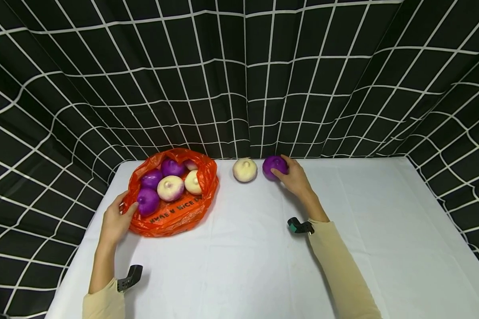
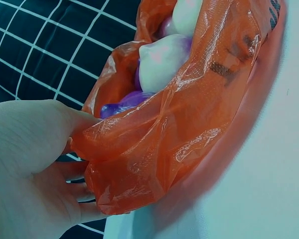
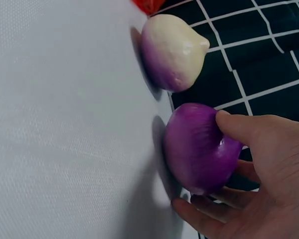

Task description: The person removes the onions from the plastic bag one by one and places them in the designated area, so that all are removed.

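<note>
At the table's far edge, my right hand [image 1: 298,180] holds a purple onion [image 1: 272,165] between thumb and fingers. The right wrist view shows that onion [image 3: 197,149] close up, with the thumb on its side near the top and the fingers around its lower side. My left hand [image 1: 115,220] pinches the left rim of an orange plastic bag [image 1: 211,175]. That bag [image 2: 189,124] hangs in a fold from the hand in the left wrist view. Its mouth gapes upward, showing several purple onions [image 1: 148,201] and white-and-purple turnips [image 1: 170,188] inside.
One turnip [image 1: 245,170] stands on the white table [image 1: 239,248] between the bag and the held onion. Black curtains with a white grid [image 1: 231,79] rise behind and on both sides. Each wrist wears a small black camera [image 1: 299,226].
</note>
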Motion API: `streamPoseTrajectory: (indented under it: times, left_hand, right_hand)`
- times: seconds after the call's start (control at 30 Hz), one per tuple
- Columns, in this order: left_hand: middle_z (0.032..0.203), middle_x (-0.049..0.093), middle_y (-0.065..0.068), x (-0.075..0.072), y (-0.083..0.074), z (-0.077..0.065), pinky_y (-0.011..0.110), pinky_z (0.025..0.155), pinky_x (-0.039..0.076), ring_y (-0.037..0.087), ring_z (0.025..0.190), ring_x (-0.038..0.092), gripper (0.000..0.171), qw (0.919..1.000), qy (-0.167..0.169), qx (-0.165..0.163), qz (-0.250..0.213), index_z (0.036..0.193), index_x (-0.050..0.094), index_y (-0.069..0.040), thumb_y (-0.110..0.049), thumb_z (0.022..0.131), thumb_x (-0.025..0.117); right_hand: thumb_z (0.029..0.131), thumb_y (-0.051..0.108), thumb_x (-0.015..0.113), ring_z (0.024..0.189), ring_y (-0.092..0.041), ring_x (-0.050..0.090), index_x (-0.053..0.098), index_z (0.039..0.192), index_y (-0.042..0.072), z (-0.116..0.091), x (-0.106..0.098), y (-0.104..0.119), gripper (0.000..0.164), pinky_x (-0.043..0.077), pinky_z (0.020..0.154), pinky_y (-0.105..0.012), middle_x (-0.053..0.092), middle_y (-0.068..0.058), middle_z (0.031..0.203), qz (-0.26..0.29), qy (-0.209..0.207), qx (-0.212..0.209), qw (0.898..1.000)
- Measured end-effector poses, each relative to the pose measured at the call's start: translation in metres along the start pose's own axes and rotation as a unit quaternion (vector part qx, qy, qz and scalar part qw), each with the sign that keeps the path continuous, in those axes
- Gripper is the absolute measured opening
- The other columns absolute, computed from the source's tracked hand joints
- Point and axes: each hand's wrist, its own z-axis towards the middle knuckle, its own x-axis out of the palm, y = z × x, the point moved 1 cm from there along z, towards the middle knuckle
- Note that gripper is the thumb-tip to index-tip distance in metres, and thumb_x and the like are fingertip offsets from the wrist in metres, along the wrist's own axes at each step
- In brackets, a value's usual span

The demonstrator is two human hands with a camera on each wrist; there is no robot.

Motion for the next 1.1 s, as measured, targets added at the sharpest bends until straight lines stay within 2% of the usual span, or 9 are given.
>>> streamPoseTrajectory:
  times: [0.33, 0.57, 0.67, 0.73, 0.8, 0.83, 0.9, 1.0, 1.1]
  left_hand:
    - [0.141, 0.044, 0.034, 0.001, 0.001, -0.002, 0.056, 0.097, 0.043, 0.047, 0.125, 0.048, 0.057, 1.0, -0.001, -0.005, -0.006, 0.149, 0.033, 0.004, -0.021, 0.101, 0.052]
    - [0.14, 0.044, 0.034, 0.001, 0.0, -0.001, 0.055, 0.098, 0.043, 0.047, 0.125, 0.048, 0.056, 0.9999, -0.005, 0.0, -0.012, 0.148, 0.034, 0.004, -0.021, 0.101, 0.053]
    - [0.139, 0.045, 0.034, 0.001, -0.001, -0.001, 0.035, 0.092, 0.05, 0.047, 0.123, 0.05, 0.055, 0.9999, -0.004, 0.007, -0.008, 0.147, 0.036, 0.004, -0.02, 0.101, 0.053]
    - [0.138, 0.046, 0.034, 0.001, -0.001, 0.0, 0.018, 0.084, 0.047, 0.046, 0.122, 0.05, 0.055, 0.9999, -0.002, 0.011, -0.007, 0.147, 0.036, 0.005, -0.02, 0.101, 0.054]
    - [0.138, 0.046, 0.034, 0.001, -0.001, -0.001, 0.014, 0.081, 0.044, 0.046, 0.122, 0.051, 0.055, 0.9999, 0.0, 0.013, -0.004, 0.147, 0.036, 0.005, -0.02, 0.101, 0.054]
    - [0.138, 0.046, 0.035, 0.001, -0.001, -0.001, 0.018, 0.083, 0.046, 0.047, 0.122, 0.051, 0.055, 0.9999, 0.0, 0.014, -0.004, 0.147, 0.036, 0.005, -0.02, 0.101, 0.054]
    - [0.139, 0.045, 0.035, 0.001, -0.001, -0.001, 0.033, 0.091, 0.05, 0.047, 0.122, 0.05, 0.056, 0.9999, -0.001, 0.012, -0.006, 0.147, 0.035, 0.005, -0.02, 0.101, 0.053]
    - [0.14, 0.044, 0.035, 0.0, -0.001, -0.002, 0.056, 0.097, 0.043, 0.048, 0.124, 0.049, 0.056, 0.9999, -0.002, 0.012, -0.009, 0.147, 0.035, 0.005, -0.02, 0.101, 0.052]
    - [0.14, 0.044, 0.035, 0.0, 0.0, -0.002, 0.057, 0.098, 0.042, 0.048, 0.124, 0.048, 0.056, 0.9999, -0.003, 0.011, -0.01, 0.147, 0.034, 0.006, -0.02, 0.101, 0.052]
  right_hand:
    - [0.091, 0.022, 0.071, 0.127, -0.043, 0.049, 0.023, 0.152, -0.003, 0.002, -0.002, -0.002, 0.082, 0.038, 0.106, -0.048, 0.04, -0.028, 0.146, 0.048, -0.01, 0.002, 0.999]
    - [0.089, 0.022, 0.073, 0.132, -0.043, 0.042, 0.031, 0.149, -0.002, 0.0, -0.004, 0.003, 0.077, 0.033, 0.109, -0.052, 0.041, -0.03, 0.144, 0.017, -0.033, -0.019, 0.999]
    - [0.089, 0.022, 0.073, 0.135, -0.042, 0.038, 0.037, 0.146, -0.001, -0.002, -0.004, 0.006, 0.072, 0.03, 0.111, -0.052, 0.039, -0.027, 0.146, -0.004, -0.058, -0.036, 0.998]
    - [0.088, 0.021, 0.074, 0.135, -0.042, 0.039, 0.041, 0.144, -0.002, -0.004, -0.004, 0.008, 0.069, 0.03, 0.111, -0.052, 0.039, -0.025, 0.147, -0.016, -0.076, -0.05, 0.996]
    - [0.088, 0.02, 0.074, 0.135, -0.041, 0.04, 0.045, 0.142, -0.002, -0.004, -0.004, 0.013, 0.065, 0.031, 0.111, -0.051, 0.04, -0.023, 0.147, -0.02, -0.091, -0.066, 0.993]
    - [0.088, 0.019, 0.073, 0.135, -0.04, 0.04, 0.047, 0.141, -0.002, -0.004, -0.003, 0.015, 0.063, 0.031, 0.111, -0.05, 0.04, -0.022, 0.147, -0.02, -0.098, -0.075, 0.992]
    - [0.088, 0.019, 0.073, 0.134, -0.04, 0.042, 0.049, 0.139, -0.001, -0.005, -0.002, 0.022, 0.06, 0.033, 0.11, -0.05, 0.041, -0.021, 0.146, -0.018, -0.105, -0.09, 0.99]
    - [0.088, 0.02, 0.073, 0.133, -0.038, 0.044, 0.05, 0.138, 0.0, -0.005, 0.0, 0.032, 0.059, 0.035, 0.109, -0.05, 0.042, -0.019, 0.145, -0.015, -0.11, -0.113, 0.987]
    - [0.088, 0.019, 0.074, 0.131, -0.036, 0.046, 0.05, 0.138, -0.001, -0.004, 0.004, 0.041, 0.059, 0.038, 0.107, -0.049, 0.044, -0.019, 0.144, -0.015, -0.11, -0.133, 0.985]
